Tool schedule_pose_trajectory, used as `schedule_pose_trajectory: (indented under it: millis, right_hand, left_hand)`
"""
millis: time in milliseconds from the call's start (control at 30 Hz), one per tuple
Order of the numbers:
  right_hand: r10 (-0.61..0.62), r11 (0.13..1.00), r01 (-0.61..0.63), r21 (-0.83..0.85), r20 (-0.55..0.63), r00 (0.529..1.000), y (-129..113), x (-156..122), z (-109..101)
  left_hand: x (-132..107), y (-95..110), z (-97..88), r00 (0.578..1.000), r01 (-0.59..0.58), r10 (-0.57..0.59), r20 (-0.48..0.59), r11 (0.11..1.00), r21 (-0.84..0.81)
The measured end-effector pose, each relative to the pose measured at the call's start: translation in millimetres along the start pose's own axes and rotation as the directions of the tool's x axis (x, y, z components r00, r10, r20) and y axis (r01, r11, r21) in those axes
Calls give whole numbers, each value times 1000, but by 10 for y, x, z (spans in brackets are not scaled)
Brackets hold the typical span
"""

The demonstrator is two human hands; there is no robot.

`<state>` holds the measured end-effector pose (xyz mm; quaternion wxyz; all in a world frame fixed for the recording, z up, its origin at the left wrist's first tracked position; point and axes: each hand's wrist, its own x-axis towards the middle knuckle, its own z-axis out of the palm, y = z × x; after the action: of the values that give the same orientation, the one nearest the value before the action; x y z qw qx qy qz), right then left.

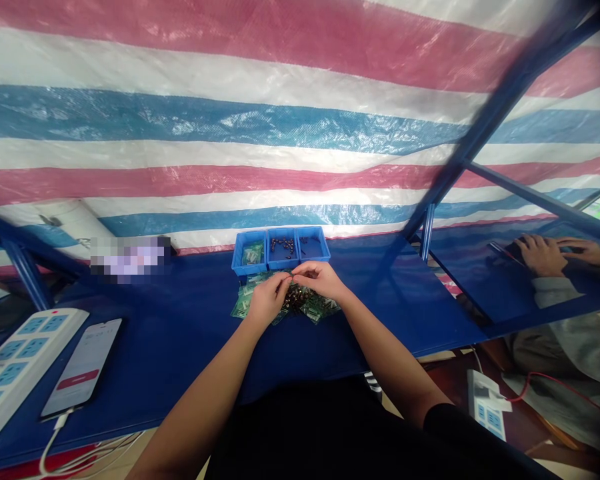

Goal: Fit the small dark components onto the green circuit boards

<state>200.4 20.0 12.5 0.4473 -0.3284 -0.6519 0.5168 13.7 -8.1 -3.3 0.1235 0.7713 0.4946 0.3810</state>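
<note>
My left hand [267,298] and my right hand [318,279] meet over a heap of small green circuit boards [319,310] and a pile of small dark parts [295,298] on the blue table [180,347]. The fingers of both hands are pinched together around a tiny piece that is too small to name. Just behind them stand three joined blue bins [280,251]; the left one holds green boards, the middle and right ones hold dark parts.
A phone [83,367] on a cable and a white power strip [15,370] lie at the left. A striped tarp [280,120] hangs behind. Blue frame bars [485,127] cross at the right. Another person's hands [555,253] work at the neighbouring table on the right.
</note>
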Motion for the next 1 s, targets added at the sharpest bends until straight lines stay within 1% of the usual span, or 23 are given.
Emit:
schedule_pose_trajectory:
  millis: [133,267,400,600,767,900,1000]
  right_hand:
    - [-19,1000,19,-16,8,1000,-20,-10,0]
    - [-17,999,17,-28,-6,1000,-37,-4,-9]
    - [-14,1000,14,-17,-15,1000,-18,7,-10]
    - [2,1000,-2,-9,-2,1000,-31,-7,7]
    - [1,999,-2,-40,-7,1000,-55,-13,9]
    - [-12,1000,12,-28,-23,1000,-19,-4,-3]
    - [-14,1000,14,-9,-26,1000,12,4,-9]
  left_hand:
    - [-3,6,-5,1000,14,-14,17,1000,-10]
    - [-14,8,18,999,41,-42,-17,999,-35]
    - [-13,-3,36,999,14,-16,-52,999,-33]
    - [-3,-28,20,1000,8,-8,-7,1000,-12]
    - [-15,-30,18,999,37,-37,24,999,-22]
    - [-24,-30,41,999,46,-46,-16,998,-47]
    - [-19,-34,54,999,11,-13,-52,999,-41]
